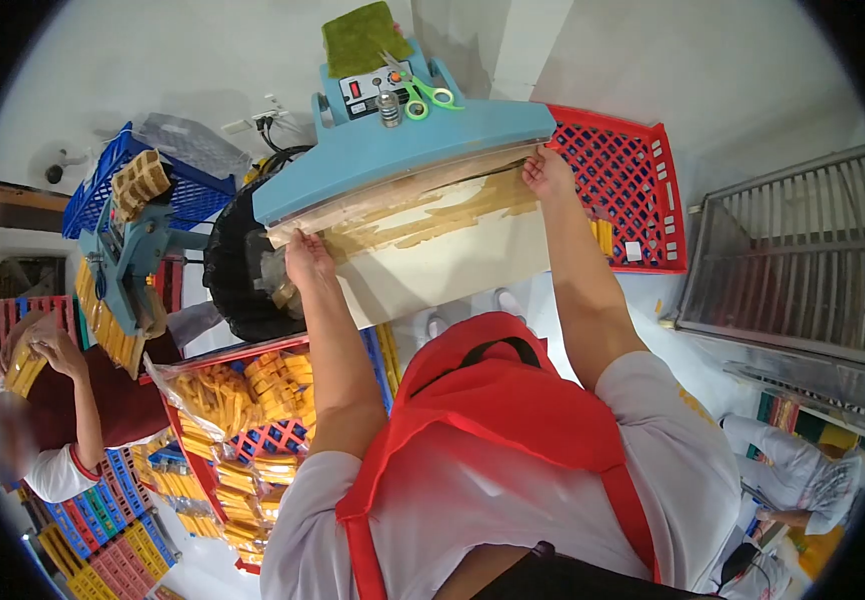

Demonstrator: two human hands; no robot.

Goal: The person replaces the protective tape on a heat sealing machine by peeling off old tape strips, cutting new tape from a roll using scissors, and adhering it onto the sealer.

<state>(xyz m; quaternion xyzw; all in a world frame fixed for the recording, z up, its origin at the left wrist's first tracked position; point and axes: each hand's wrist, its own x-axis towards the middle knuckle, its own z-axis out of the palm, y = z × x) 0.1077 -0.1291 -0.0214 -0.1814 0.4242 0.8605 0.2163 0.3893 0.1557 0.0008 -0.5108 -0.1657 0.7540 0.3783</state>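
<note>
A blue foot-type sealing machine (423,145) stands in front of me, with its long curved upper jaw across the view. Along its lower edge runs a brownish, tape-like strip (393,200). My left hand (310,262) pinches the strip's left end, and my right hand (549,172) pinches the right end under the jaw's corner. Below the strip, a cream work plate (453,255) carries worn, peeling brown patches. Green-handled scissors (419,98) and a small metal spring-like piece (389,108) lie on top of the machine beside a green cloth (358,40).
To the right stands a red crate (668,200); a black bag-lined bin (228,270) is at the left. Bagged yellow pieces (263,390) fill another red crate below it. A co-worker (83,400) handles a bag by a second sealer (128,260). Another person (803,470) is at the far right.
</note>
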